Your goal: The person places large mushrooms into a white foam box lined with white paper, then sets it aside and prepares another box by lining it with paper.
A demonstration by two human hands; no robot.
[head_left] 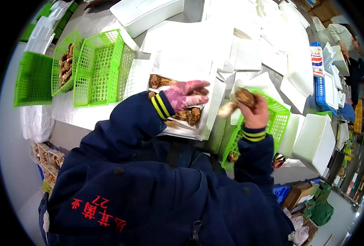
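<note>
My right hand (257, 116) is closed on a mushroom (244, 97) with a brown cap and a thick pale stem, held above a green plastic basket (277, 123). A brown mushroom (232, 157) lies low in that basket, partly hidden by my right forearm. In a pink patterned glove, my left hand (186, 96) reaches over a white foam box (206, 123), its fingers stretched out. Several brown mushrooms (186, 116) lie in the box around and under this hand, which hides some of them. Whether the glove touches them I cannot tell.
Left on the table stand an open green basket (98, 71), another with mushrooms (66, 67), and stacked green baskets (32, 80). White foam boxes and lids (243, 53) cover the far side. More foam boxes (315, 143) stand at right. Another person (342, 37) is at far right.
</note>
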